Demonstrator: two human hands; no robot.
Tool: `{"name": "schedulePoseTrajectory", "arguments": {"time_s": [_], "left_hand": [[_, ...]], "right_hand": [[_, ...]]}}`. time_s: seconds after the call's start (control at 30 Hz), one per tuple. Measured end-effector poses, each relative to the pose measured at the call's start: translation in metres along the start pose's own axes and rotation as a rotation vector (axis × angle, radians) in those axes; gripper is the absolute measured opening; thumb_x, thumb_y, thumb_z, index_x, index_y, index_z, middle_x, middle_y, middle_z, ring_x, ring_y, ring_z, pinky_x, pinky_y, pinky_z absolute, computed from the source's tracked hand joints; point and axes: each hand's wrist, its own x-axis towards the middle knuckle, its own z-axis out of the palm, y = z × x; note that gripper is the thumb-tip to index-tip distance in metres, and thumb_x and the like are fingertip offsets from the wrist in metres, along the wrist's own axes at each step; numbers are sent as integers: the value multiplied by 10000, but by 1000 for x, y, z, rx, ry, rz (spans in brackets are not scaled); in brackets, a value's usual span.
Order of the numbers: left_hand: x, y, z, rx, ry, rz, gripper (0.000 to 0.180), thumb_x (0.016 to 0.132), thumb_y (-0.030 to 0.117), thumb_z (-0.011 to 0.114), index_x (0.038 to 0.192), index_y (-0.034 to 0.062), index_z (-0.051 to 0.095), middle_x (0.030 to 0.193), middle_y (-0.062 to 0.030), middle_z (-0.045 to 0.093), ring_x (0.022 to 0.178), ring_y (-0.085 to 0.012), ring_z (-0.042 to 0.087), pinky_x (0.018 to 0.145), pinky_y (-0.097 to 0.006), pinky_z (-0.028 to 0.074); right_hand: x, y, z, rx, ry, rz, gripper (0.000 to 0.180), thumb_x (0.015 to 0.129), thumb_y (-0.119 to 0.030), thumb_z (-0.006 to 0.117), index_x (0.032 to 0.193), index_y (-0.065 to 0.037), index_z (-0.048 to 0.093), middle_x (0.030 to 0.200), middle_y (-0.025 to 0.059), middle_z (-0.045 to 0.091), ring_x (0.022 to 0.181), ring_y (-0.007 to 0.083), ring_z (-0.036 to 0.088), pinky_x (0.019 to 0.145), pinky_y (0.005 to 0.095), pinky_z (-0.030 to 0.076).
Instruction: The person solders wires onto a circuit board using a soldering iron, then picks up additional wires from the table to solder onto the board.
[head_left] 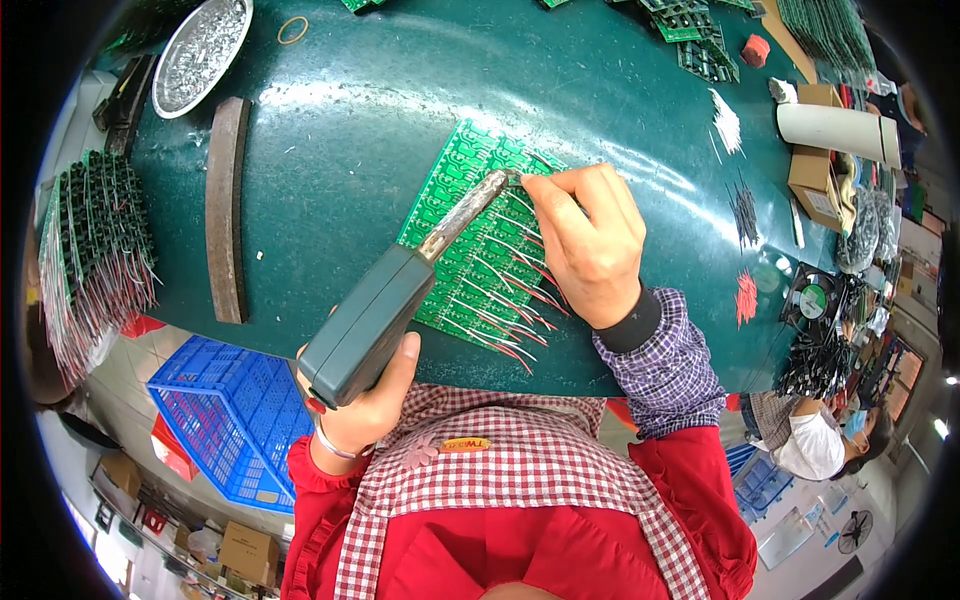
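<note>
My left hand (368, 405) grips the soldering gun (368, 322), its tip (497, 182) over the green circuit board (462, 155) on the tabletop (320, 180). My right hand (592, 225) is pinched closed above that board; on what, I can't tell. A gun slip could burn me.

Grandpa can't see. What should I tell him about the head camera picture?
The person's left hand holds a soldering gun over a green circuit board, while the right hand pinches close to the gun's tip. Red and white wires lie across the board on a green table. A blue crate stands to the left.
</note>
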Motion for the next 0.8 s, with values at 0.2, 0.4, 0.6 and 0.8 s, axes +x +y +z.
{"name": "schedulePoseTrajectory", "arguments": {"time_s": [0.2,0.4,0.6,0.8], "left_hand": [[-7,1,1,-19,53,-18,270,778,-97,667,1043,-67,628,829,-94,644,570,-110,547,484,-238,410],[-5,3,1,-40,57,-30,310,768,-113,661,1071,-60,623,893,-101,653,585,-108,547,484,-237,410],[-3,11,4,-21,117,-152,130,772,20,739,884,-24,691,802,-95,696,649,-180,660,570,-298,510],[2,12,4,27,115,-112,130,767,40,745,872,-17,695,796,-96,697,630,-196,663,568,-306,510]], "right_hand": [[0,1,0,2,5,-7,230,651,23,659,879,-7,661,754,66,544,688,223,541,584,335,438],[1,0,1,-1,11,-3,222,651,23,665,870,-8,662,749,64,541,686,220,542,582,333,439],[1,0,0,-7,12,-3,215,654,20,663,867,-10,662,747,63,539,685,218,543,583,331,440],[1,0,1,-9,10,-5,225,647,20,657,869,-11,659,750,62,543,685,217,544,582,331,440]]}}
